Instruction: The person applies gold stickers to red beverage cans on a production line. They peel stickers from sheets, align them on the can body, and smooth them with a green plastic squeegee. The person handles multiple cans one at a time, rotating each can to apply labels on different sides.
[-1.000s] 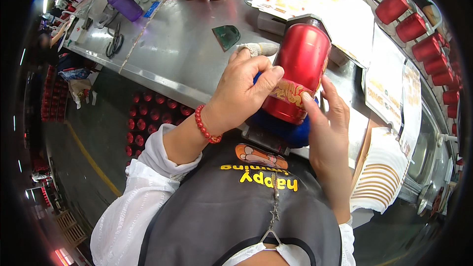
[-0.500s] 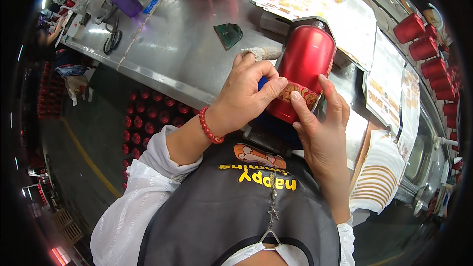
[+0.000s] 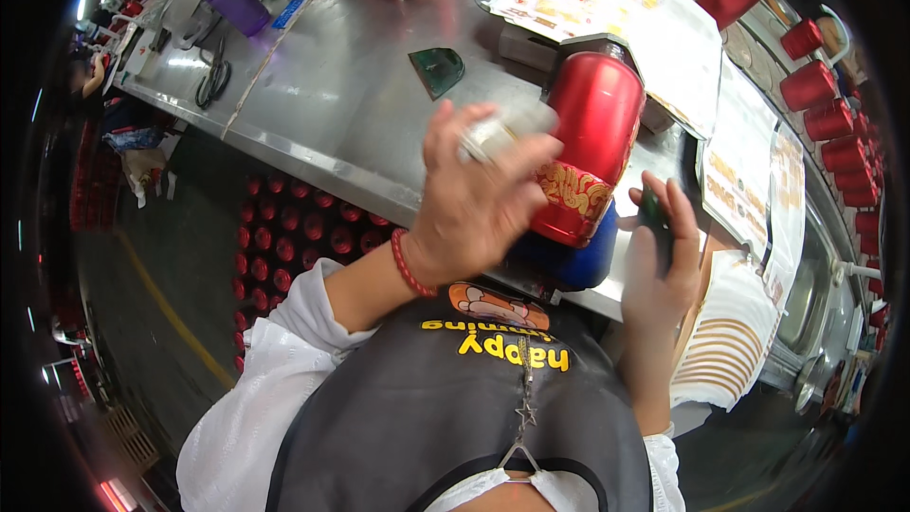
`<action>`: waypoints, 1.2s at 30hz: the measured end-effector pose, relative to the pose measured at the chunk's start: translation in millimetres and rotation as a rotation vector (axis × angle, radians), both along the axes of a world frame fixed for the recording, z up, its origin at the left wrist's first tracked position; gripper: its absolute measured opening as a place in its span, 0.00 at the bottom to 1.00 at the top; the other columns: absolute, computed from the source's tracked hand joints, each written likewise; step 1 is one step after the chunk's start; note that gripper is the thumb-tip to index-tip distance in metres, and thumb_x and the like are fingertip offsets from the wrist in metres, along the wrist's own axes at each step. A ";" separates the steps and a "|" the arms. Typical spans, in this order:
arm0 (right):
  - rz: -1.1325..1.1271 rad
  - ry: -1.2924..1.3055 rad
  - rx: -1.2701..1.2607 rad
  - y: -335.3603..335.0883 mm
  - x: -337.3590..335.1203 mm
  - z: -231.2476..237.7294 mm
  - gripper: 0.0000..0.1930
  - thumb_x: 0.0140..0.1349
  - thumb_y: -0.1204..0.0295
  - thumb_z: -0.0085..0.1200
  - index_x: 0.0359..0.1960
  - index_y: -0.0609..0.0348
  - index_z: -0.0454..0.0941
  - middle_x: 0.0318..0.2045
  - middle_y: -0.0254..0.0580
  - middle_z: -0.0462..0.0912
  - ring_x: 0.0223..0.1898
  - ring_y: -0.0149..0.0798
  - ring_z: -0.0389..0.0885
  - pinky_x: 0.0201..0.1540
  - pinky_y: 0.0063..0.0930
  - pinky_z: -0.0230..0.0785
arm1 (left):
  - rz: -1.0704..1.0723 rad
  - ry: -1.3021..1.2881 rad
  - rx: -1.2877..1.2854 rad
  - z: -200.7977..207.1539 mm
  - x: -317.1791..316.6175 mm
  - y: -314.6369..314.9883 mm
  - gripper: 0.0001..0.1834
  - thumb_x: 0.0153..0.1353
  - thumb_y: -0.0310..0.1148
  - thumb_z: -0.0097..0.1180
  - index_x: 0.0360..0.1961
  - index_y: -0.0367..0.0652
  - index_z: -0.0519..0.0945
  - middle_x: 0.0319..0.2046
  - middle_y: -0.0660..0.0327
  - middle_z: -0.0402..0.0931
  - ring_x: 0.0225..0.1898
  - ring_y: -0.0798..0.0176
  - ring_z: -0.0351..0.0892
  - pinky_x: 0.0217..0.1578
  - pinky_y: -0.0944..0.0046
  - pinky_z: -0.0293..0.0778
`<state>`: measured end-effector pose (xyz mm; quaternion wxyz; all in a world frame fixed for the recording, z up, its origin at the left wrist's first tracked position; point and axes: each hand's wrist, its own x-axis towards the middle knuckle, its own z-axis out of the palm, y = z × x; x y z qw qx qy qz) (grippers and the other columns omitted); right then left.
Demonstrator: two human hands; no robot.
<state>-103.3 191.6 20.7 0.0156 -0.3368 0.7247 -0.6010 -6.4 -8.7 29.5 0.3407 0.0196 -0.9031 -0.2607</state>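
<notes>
A glossy red cylinder [image 3: 592, 114], like a bottle or canister, lies tilted in a dark holder [image 3: 611, 43], over a blue pad [image 3: 580, 265]. A gold-patterned decal band [image 3: 573, 194] wraps its near end. My left hand [image 3: 483, 194], blurred by motion, is just left of the band with its fingers apart; a whitish wrap [image 3: 507, 128] covers a finger. Right of the cylinder and apart from it, my right hand [image 3: 664, 256] holds a dark green flat piece [image 3: 656, 213] between its fingers. Another dark green flat piece [image 3: 437, 69] lies on the metal table.
Sheets of gold decals [image 3: 588, 0] lie at the back and right; striped strips [image 3: 725, 341] hang near the right edge. Red cylinders [image 3: 815, 85] stand along the right. A purple bottle [image 3: 232, 0] and black scissors [image 3: 214, 76] are at the far left of the metal table [image 3: 341, 66].
Both hands have come off the cylinder, the left lifting leftward and the right moving away to the right. The decal band is more exposed, and a green piece now shows in my right hand.
</notes>
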 end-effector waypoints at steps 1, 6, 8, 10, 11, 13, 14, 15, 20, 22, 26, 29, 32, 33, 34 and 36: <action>-0.010 -0.171 -0.063 2.2 2.2 2.9 0.22 0.68 0.82 0.50 0.64 0.69 0.67 0.59 0.57 0.77 0.57 0.39 0.77 0.53 0.27 0.74 | -0.049 0.035 -0.166 4.2 5.9 10.2 0.21 0.61 0.41 0.61 0.56 0.54 0.81 0.50 0.63 0.81 0.62 0.53 0.66 0.70 0.41 0.46; -0.120 -0.397 -0.054 -6.2 -1.9 7.1 0.11 0.70 0.73 0.51 0.50 0.64 0.72 0.37 0.34 0.78 0.38 0.25 0.74 0.45 0.19 0.69 | -0.025 -0.055 -0.172 -21.8 12.5 14.9 0.29 0.63 0.46 0.59 0.66 0.55 0.75 0.58 0.68 0.79 0.70 0.51 0.61 0.72 0.34 0.31; -0.090 -0.486 -0.101 -13.5 -1.3 6.2 0.10 0.70 0.73 0.52 0.49 0.64 0.72 0.37 0.33 0.78 0.38 0.25 0.75 0.45 0.19 0.69 | -0.030 -0.035 -0.128 -32.9 13.2 6.8 0.35 0.63 0.51 0.59 0.68 0.47 0.71 0.62 0.62 0.75 0.71 0.48 0.60 0.71 0.33 0.34; -0.069 -0.499 -0.103 -21.7 -1.4 6.4 0.09 0.70 0.72 0.52 0.47 0.64 0.73 0.36 0.34 0.79 0.37 0.25 0.74 0.42 0.19 0.69 | -0.012 -0.051 -0.015 -42.9 10.5 1.6 0.41 0.60 0.54 0.62 0.69 0.41 0.69 0.58 0.57 0.77 0.71 0.45 0.59 0.71 0.33 0.35; -0.068 -0.430 -0.060 -24.5 -0.2 7.8 0.09 0.70 0.72 0.52 0.47 0.64 0.73 0.35 0.34 0.79 0.36 0.25 0.74 0.41 0.19 0.69 | -0.003 -0.066 0.057 -49.7 7.4 0.2 0.44 0.59 0.55 0.64 0.69 0.40 0.68 0.55 0.55 0.79 0.71 0.43 0.59 0.71 0.34 0.36; -0.069 -0.292 0.034 -29.3 1.2 14.0 0.10 0.69 0.72 0.52 0.47 0.64 0.73 0.33 0.35 0.79 0.34 0.24 0.74 0.39 0.20 0.69 | 0.011 -0.114 0.068 -46.9 4.9 -4.7 0.47 0.56 0.56 0.66 0.70 0.38 0.67 0.51 0.52 0.82 0.72 0.41 0.58 0.70 0.33 0.36; -0.083 -0.213 0.117 -33.6 -0.2 21.8 0.10 0.68 0.72 0.53 0.46 0.65 0.73 0.29 0.38 0.79 0.31 0.27 0.75 0.36 0.23 0.69 | 0.015 -0.148 0.002 -41.7 6.9 -9.8 0.47 0.55 0.56 0.67 0.69 0.38 0.67 0.49 0.53 0.82 0.72 0.40 0.58 0.70 0.32 0.36; -0.082 -0.166 0.162 -37.3 -0.1 28.2 0.10 0.68 0.72 0.53 0.47 0.65 0.74 0.28 0.39 0.79 0.30 0.28 0.75 0.36 0.24 0.70 | 0.013 -0.175 -0.060 -36.5 6.7 -12.5 0.48 0.54 0.56 0.68 0.69 0.38 0.68 0.48 0.53 0.83 0.72 0.40 0.58 0.69 0.31 0.36; -0.044 0.133 0.386 -50.4 3.0 57.0 0.12 0.65 0.74 0.52 0.48 0.66 0.73 0.26 0.54 0.81 0.27 0.48 0.83 0.34 0.37 0.73 | 0.005 -0.046 -0.146 -30.2 4.6 -6.5 0.45 0.51 0.51 0.68 0.65 0.33 0.71 0.35 0.51 0.82 0.71 0.39 0.60 0.67 0.24 0.34; -0.057 0.220 0.472 -59.2 5.8 66.0 0.12 0.64 0.73 0.52 0.47 0.65 0.73 0.24 0.58 0.81 0.27 0.59 0.84 0.31 0.44 0.74 | -0.005 -0.054 -0.152 -28.0 4.2 -7.6 0.43 0.51 0.50 0.68 0.63 0.32 0.72 0.34 0.51 0.82 0.71 0.40 0.60 0.67 0.23 0.34; -0.032 0.316 0.719 -83.0 12.6 74.5 0.10 0.62 0.71 0.53 0.44 0.61 0.76 0.23 0.53 0.83 0.27 0.56 0.85 0.31 0.42 0.75 | 0.001 -0.048 -0.132 -33.8 3.0 -9.7 0.39 0.53 0.49 0.66 0.61 0.33 0.75 0.41 0.49 0.82 0.70 0.41 0.61 0.67 0.23 0.36; 0.037 0.405 0.837 -94.4 11.5 71.0 0.09 0.59 0.73 0.54 0.40 0.59 0.75 0.17 0.50 0.81 0.24 0.60 0.83 0.29 0.43 0.77 | -0.013 -0.079 -0.205 -43.6 -3.8 -10.1 0.33 0.58 0.48 0.63 0.59 0.35 0.77 0.54 0.52 0.80 0.70 0.40 0.61 0.69 0.27 0.36; 0.142 0.381 0.716 -79.7 9.2 74.5 0.10 0.56 0.76 0.54 0.41 0.61 0.74 0.25 0.52 0.83 0.31 0.57 0.85 0.35 0.43 0.77 | -0.067 -0.007 -0.147 -71.3 -4.6 -16.6 0.30 0.61 0.45 0.61 0.59 0.38 0.77 0.59 0.52 0.77 0.71 0.40 0.60 0.70 0.31 0.35; 0.154 0.392 0.521 -64.9 7.3 64.4 0.11 0.56 0.77 0.54 0.42 0.62 0.74 0.29 0.53 0.83 0.35 0.56 0.85 0.37 0.42 0.77 | -0.059 -0.008 -0.177 -74.5 -6.3 -15.1 0.31 0.61 0.46 0.62 0.61 0.38 0.76 0.59 0.52 0.76 0.71 0.40 0.60 0.70 0.32 0.36; 0.185 0.401 0.327 -53.0 6.8 57.5 0.12 0.56 0.78 0.54 0.43 0.63 0.74 0.32 0.54 0.84 0.39 0.55 0.85 0.40 0.41 0.77 | -0.055 -0.038 -0.076 -71.9 -4.1 -9.8 0.35 0.60 0.49 0.63 0.62 0.37 0.75 0.59 0.51 0.76 0.71 0.40 0.60 0.70 0.32 0.38; 0.150 0.318 0.302 3.5 -1.0 62.6 0.25 0.52 0.89 0.45 0.54 0.64 0.74 0.56 0.58 0.78 0.58 0.54 0.78 0.57 0.38 0.72 | -0.061 -0.124 -0.003 -61.1 -2.0 -5.1 0.43 0.58 0.57 0.65 0.66 0.36 0.71 0.61 0.51 0.73 0.70 0.41 0.60 0.69 0.38 0.49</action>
